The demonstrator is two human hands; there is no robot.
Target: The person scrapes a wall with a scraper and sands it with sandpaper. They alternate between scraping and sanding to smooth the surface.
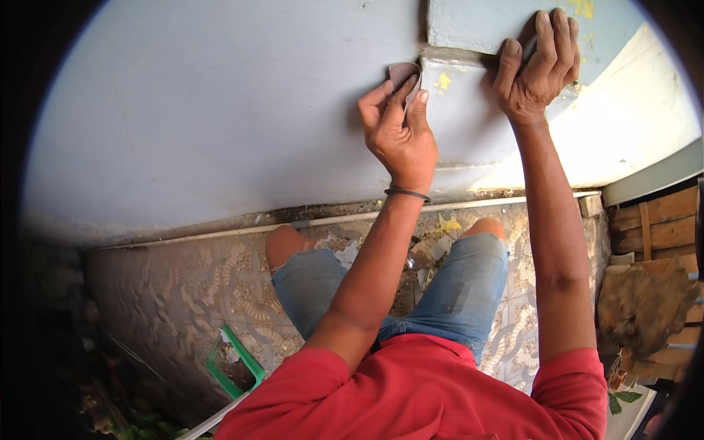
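My left hand (404, 132), with a dark band at its wrist, pinches a folded piece of sandpaper (403, 72). The paper touches the grey-painted wall (220, 110) beside the left edge of a raised lower block (467, 121). Yellow patches mark that block and the upper raised panel (473, 25). A rough groove (459, 55) runs between the two. Farther right, my right hand (542, 69) leans on the lower edge of the upper panel, thumb and fingers apart. Deep shadow fills the space between its thumb and fingers; I see nothing held there.
A pale pipe (352, 219) runs along the wall's foot. Paint flakes and debris (426, 256) lie on the patterned tile floor (181, 291) between my knees. A green-rimmed dustpan-like object (242, 355) is at lower left. Wooden boards (660, 214) and a wood slab (643, 302) stand at right.
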